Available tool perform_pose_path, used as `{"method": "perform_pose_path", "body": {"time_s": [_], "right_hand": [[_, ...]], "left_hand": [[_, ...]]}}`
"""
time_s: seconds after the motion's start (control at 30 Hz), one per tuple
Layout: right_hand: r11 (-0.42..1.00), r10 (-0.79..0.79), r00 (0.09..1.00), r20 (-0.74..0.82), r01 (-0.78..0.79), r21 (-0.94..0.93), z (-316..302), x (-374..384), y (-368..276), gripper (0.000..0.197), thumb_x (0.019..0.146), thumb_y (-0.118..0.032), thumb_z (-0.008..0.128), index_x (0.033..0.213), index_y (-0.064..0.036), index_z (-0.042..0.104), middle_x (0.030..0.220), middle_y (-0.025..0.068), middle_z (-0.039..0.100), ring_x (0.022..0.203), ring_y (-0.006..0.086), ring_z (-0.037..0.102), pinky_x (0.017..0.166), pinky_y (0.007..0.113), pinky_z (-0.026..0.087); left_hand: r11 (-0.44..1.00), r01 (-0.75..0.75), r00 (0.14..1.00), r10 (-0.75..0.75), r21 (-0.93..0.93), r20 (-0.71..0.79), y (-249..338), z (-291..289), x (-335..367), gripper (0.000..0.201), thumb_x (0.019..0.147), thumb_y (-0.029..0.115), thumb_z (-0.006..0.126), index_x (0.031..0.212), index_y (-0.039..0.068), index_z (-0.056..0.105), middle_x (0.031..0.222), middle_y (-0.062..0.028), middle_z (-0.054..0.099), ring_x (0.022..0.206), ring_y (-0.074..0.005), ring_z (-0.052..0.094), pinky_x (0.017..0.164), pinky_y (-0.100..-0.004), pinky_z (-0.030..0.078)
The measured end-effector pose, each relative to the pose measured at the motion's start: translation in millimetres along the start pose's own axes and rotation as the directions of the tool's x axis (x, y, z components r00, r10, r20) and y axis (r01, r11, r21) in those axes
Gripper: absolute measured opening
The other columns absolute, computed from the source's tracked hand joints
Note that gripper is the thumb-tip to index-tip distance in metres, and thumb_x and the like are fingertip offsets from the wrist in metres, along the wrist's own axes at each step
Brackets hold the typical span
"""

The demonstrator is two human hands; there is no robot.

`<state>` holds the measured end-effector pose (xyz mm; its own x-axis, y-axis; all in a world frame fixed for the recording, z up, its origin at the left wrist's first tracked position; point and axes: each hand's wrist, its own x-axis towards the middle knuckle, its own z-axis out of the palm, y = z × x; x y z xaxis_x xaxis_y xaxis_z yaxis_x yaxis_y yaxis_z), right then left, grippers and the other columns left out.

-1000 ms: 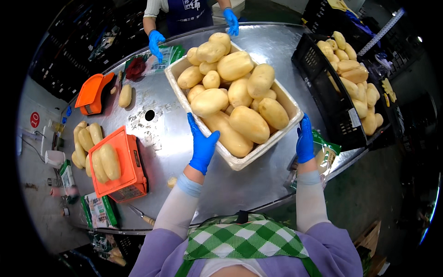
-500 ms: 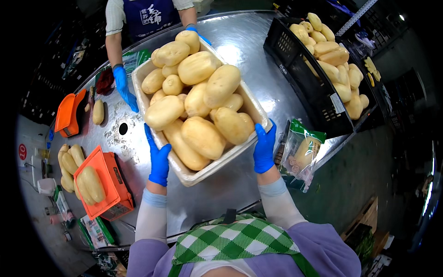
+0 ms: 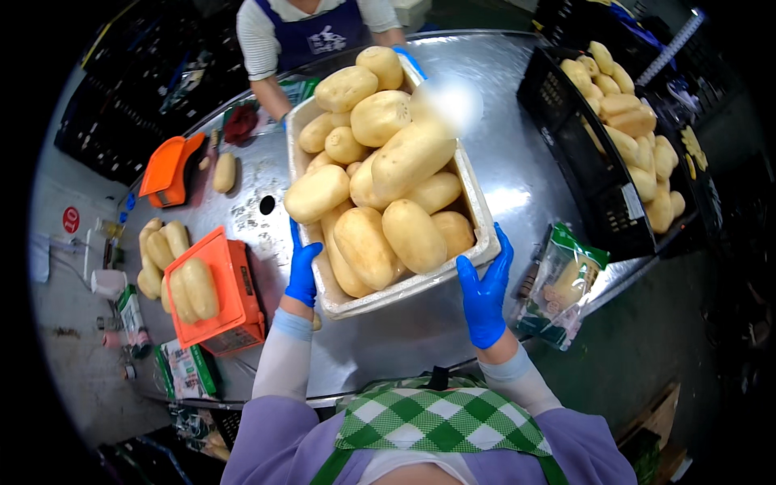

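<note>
A white foam box [image 3: 388, 297] heaped with pale peeled lotus root pieces [image 3: 368, 246] is in front of me, tilted over the metal table. My left hand [image 3: 302, 271], in a blue glove, grips its near left side, the fingers partly hidden behind the wall. Around the near right corner, my right hand [image 3: 487, 295] holds the box with thumb and fingers spread along the rim. Across the table, a co-worker's blue-gloved hand [image 3: 411, 61] is at the far edge of the box. A whitish blur covers the far right part of the heap.
The metal table [image 3: 380, 347] carries a black crate [image 3: 566, 153] of lotus root at right. Beside it lies a printed plastic bag [image 3: 566, 287]. At left are an orange scale [image 3: 242, 311] bearing lotus root, another orange container [image 3: 171, 171], and green-and-white packaging [image 3: 186, 370].
My view has shifted, so the table and crates appear farther right. My right hand now sits lower and looser at the box corner. The co-worker's left-side hand has become mostly hidden behind the box.
</note>
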<state>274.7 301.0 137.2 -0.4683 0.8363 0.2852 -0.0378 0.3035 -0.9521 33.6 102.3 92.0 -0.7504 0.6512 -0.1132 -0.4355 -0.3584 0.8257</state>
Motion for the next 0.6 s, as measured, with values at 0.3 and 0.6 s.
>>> {"method": "perform_pose_path", "body": {"time_s": [0.3,0.6], "right_hand": [[0.959,-0.229,0.970,0.077,0.239,-0.151,27.4,-9.5,-27.0,0.089,0.074,-0.022,0.077,0.144,0.0021,0.028,0.141,0.0216,0.037,0.131,0.0373,0.036,0.110,0.046,0.028],[0.888,-0.352,0.910,0.219,0.398,-0.228,34.9,-0.1,-45.2,0.085,0.080,-0.038,0.073,0.144,0.0013,0.033,0.148,0.0208,0.033,0.136,0.0365,0.032,0.112,0.049,0.024]], "left_hand": [[0.857,-0.328,0.864,0.442,0.397,-0.241,49.5,-6.1,10.3,0.064,0.100,0.040,0.041,0.154,0.023,0.013,0.160,-0.0029,0.012,0.145,-0.0216,0.016,0.116,-0.0492,0.004],[0.594,-0.384,0.897,0.423,0.707,0.131,106.4,31.0,136.9,0.064,0.095,0.029,0.057,0.149,0.007,0.028,0.150,-0.0169,0.033,0.138,-0.0289,0.032,0.114,-0.0357,0.024]]}}
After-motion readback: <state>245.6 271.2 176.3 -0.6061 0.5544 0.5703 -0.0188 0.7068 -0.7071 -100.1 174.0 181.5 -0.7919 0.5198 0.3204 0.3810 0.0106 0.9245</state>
